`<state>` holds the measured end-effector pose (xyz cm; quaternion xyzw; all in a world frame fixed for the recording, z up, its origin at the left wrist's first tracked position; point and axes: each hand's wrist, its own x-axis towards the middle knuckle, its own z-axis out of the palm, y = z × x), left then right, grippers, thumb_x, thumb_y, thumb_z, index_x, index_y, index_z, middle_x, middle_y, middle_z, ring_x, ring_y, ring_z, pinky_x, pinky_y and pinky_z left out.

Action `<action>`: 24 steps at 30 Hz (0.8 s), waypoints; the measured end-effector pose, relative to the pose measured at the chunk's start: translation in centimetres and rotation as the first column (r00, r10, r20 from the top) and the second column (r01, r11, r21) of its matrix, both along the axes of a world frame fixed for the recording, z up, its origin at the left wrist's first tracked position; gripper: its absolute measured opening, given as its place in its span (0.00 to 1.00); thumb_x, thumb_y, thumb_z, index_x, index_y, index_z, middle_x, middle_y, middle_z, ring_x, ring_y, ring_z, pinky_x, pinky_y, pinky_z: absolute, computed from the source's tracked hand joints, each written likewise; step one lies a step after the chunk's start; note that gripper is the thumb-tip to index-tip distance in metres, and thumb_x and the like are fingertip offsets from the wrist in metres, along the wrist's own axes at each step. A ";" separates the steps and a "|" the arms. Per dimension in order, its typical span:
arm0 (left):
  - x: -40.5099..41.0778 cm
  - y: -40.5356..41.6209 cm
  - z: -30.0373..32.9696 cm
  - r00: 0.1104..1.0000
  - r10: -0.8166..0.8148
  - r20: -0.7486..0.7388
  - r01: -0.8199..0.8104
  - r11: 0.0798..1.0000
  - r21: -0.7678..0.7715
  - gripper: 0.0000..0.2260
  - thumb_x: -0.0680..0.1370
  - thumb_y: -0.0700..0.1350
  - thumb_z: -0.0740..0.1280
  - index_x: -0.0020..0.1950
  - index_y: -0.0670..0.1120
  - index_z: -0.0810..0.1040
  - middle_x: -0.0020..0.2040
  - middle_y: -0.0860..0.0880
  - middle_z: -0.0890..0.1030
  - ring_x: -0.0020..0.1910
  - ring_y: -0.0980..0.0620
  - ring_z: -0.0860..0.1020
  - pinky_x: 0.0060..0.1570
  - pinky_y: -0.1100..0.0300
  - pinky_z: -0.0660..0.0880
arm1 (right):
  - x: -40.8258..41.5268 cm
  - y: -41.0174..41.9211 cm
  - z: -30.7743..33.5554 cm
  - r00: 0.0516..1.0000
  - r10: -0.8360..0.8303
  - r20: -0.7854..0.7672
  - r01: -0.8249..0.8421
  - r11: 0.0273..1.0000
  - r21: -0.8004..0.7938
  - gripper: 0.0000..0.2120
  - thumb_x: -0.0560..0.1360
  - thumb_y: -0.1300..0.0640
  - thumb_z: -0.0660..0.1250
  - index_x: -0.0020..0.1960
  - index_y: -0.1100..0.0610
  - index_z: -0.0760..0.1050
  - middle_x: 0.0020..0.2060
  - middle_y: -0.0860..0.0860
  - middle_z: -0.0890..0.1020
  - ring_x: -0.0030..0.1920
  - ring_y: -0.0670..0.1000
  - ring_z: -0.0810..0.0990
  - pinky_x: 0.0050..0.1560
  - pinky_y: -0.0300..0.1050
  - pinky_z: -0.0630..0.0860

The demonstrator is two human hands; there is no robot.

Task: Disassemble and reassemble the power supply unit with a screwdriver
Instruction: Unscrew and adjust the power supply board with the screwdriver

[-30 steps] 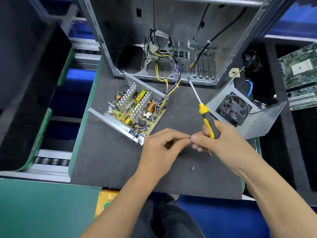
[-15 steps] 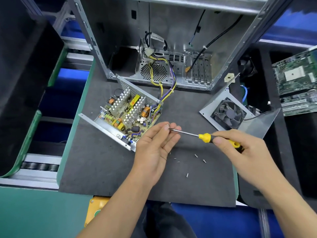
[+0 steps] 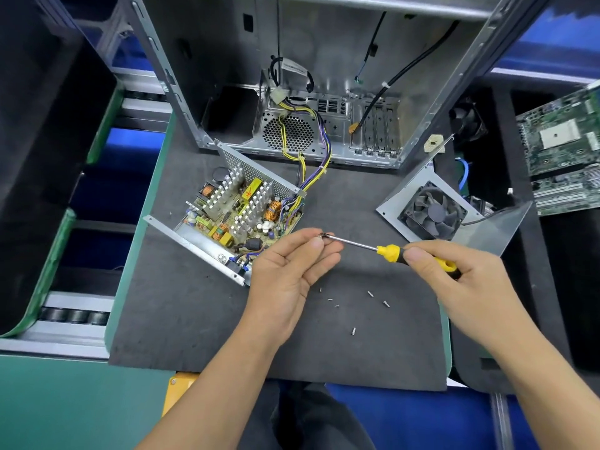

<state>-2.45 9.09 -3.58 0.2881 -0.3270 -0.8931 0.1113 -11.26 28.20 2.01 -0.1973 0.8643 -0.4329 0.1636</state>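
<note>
Two bare forearms, no sleeves, left hand (image 3: 285, 271), right hand (image 3: 454, 274), short nails, dark trousers (image 3: 311, 417) below.

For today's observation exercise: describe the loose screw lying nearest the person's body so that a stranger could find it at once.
Start at the dark grey mat in front of the open computer case. Several loose screws lie between the two forearms. The lone screw sits apart, nearer the person than the others.
</note>
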 end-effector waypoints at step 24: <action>0.2 -0.2 -0.9 0.999 -0.047 0.011 0.048 0.999 -0.026 0.06 0.71 0.40 0.71 0.44 0.45 0.87 0.41 0.41 0.85 0.41 0.48 0.86 0.42 0.61 0.81 | -0.6 0.1 1.1 0.962 0.013 0.272 0.002 0.998 -0.055 0.04 0.75 0.43 0.70 0.46 0.41 0.80 0.35 0.44 0.81 0.35 0.46 0.79 0.40 0.39 0.73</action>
